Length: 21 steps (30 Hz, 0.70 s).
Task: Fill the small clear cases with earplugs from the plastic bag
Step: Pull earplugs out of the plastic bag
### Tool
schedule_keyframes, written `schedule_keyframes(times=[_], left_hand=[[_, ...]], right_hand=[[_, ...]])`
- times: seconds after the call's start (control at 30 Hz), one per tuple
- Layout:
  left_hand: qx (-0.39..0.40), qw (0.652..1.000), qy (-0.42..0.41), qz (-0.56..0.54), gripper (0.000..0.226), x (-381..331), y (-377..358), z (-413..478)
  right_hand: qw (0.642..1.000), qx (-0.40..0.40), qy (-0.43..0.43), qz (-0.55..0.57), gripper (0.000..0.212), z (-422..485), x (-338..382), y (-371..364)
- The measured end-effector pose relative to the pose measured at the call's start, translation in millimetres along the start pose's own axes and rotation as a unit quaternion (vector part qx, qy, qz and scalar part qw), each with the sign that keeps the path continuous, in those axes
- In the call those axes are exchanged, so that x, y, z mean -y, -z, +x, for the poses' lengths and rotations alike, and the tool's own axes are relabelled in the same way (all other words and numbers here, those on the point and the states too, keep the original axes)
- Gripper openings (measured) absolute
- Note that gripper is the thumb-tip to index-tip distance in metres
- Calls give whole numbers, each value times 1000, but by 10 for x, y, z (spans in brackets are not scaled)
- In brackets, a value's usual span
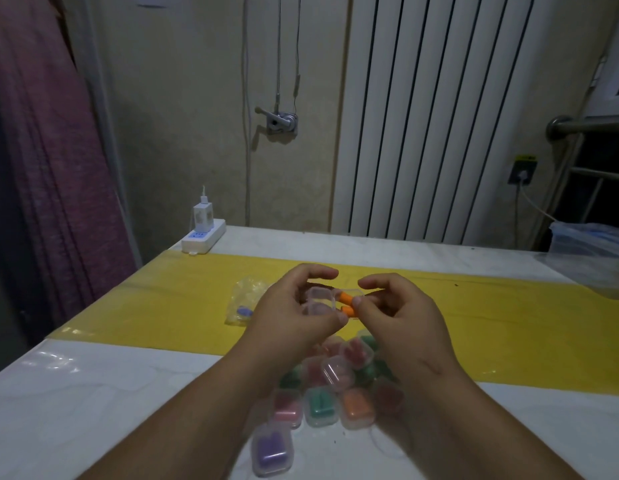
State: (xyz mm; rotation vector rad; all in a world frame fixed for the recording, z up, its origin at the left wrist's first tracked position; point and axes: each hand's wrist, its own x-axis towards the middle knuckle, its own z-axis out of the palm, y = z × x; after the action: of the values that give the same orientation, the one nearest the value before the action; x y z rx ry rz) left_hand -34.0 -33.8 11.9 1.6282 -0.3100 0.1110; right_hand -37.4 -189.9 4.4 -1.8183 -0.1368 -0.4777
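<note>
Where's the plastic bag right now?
Head view: the bag lies on the yellow strip, just left of the left hand, beyond the filled cases.

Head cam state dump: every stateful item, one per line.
clear case: lid open, held above the table
orange earplugs: two, at the open case's edge
left hand: grips the clear case
right hand: pinches the orange earplugs
plastic bag: lying on the table, something purple inside
filled cases: lids closed, piled together, coloured earplugs inside
power strip: charger plugged in
</note>
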Motion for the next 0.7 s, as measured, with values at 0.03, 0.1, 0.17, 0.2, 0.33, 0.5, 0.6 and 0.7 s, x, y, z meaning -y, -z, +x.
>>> schedule_keyframes(times=[0.03,0.1,0.17,0.2,0.33,0.5,0.6,0.7], left_hand=[[4,999,10,-47,35,-15,0,8],[10,986,45,-163,18,-61,8,22],[22,973,59,-224,22,-65,25,28],[28,971,58,-229,26,-56,32,27],[36,980,44,-189,26,-34,15,18],[14,994,17,-104,27,1,-2,12],[-2,996,13,-84,31,-5,3,16],[2,997,11,-78,32,1,18,16]], right_hand=[[1000,-8,-4,18,13,4,11,1],[998,-17,-13,51,13,8,36,2],[996,-21,-22,84,11,9,53,3],[995,-22,-26,92,10,5,60,6],[993,-21,-35,110,9,4,58,-6],[987,-1,-57,154,17,-11,104,-21],[982,11,-68,175,23,-32,154,-11],[994,27,-41,99,10,-53,153,-12]])
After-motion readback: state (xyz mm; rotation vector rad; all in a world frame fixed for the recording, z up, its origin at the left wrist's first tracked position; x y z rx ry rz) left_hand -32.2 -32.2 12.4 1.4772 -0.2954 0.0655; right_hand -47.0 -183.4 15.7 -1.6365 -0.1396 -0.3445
